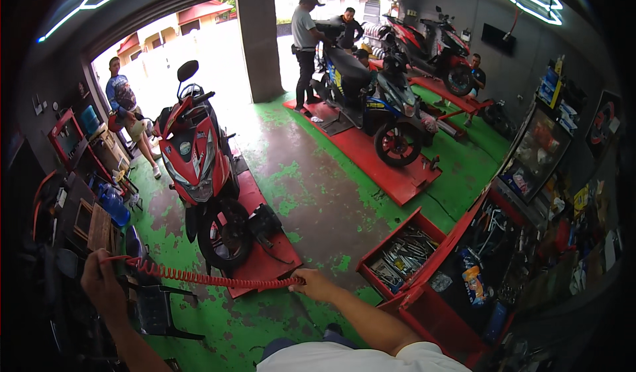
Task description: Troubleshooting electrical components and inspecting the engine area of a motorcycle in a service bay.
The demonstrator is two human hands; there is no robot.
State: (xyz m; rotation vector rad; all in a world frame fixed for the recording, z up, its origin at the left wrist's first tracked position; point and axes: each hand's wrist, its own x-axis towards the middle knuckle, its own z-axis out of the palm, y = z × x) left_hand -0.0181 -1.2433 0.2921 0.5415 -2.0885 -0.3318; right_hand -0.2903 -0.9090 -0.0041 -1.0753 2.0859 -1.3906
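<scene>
A red coiled air hose (205, 278) is stretched across in front of me, nearly level, sagging slightly toward the right. Its left end is in my left hand (103, 280), whose fingers are closed around it. My right hand (311, 284) grips the other end, where the coils sit tighter together. Just beyond the hose stands a red scooter (192, 153), front wheel toward me, on a low red lift platform (268, 251). Whether a fitting sits at either end of the hose is hidden by my fingers.
At my right is a red tool drawer (371, 261) full of wrenches, beside a cluttered bench (497, 266). A dark plastic chair (156, 309) stands at lower left. A blue scooter (391, 104) rests on another lift. Several people are farther back, one person (126, 100) near the left doorway.
</scene>
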